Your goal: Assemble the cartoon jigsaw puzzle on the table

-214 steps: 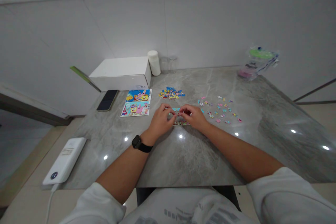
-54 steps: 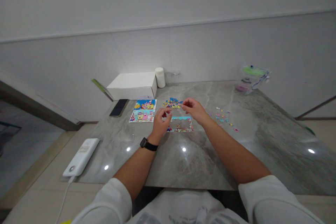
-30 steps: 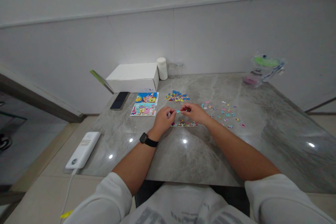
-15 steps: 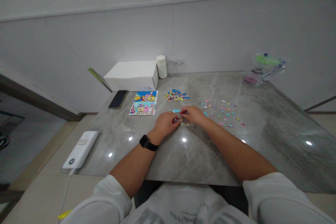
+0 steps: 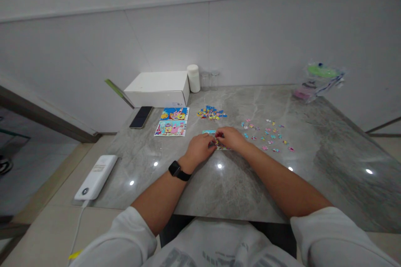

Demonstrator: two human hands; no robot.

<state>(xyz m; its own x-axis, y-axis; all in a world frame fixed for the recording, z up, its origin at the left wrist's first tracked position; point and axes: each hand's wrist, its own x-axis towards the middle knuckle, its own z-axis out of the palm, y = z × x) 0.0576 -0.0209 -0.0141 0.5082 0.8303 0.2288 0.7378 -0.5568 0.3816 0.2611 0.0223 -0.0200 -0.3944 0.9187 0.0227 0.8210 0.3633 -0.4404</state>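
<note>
Both hands meet over a small, partly assembled jigsaw puzzle (image 5: 208, 132) lying flat on the grey table; they cover most of it. My left hand (image 5: 199, 148), with a black watch on its wrist, has its fingers curled at the puzzle's left side, and what they grip is too small to make out. From the other side, my right hand (image 5: 232, 138) pinches at the puzzle's middle, seemingly on a jigsaw piece hidden by the fingertips. Loose jigsaw pieces (image 5: 272, 136) are scattered to the right. Behind the puzzle is a heap of mixed pieces (image 5: 211, 113).
Two cartoon picture cards (image 5: 171, 128) lie to the left, beside a dark phone (image 5: 141, 117). A white box (image 5: 156, 87), a white canister (image 5: 193, 79) and two clear glasses (image 5: 214, 81) stand by the wall. A white power bank (image 5: 96, 177) sits front left; a plastic bag (image 5: 318, 82) is back right.
My left hand has shifted slightly right, closer to the right hand. The right hand stays almost in place over the puzzle. The view has moved a little.
</note>
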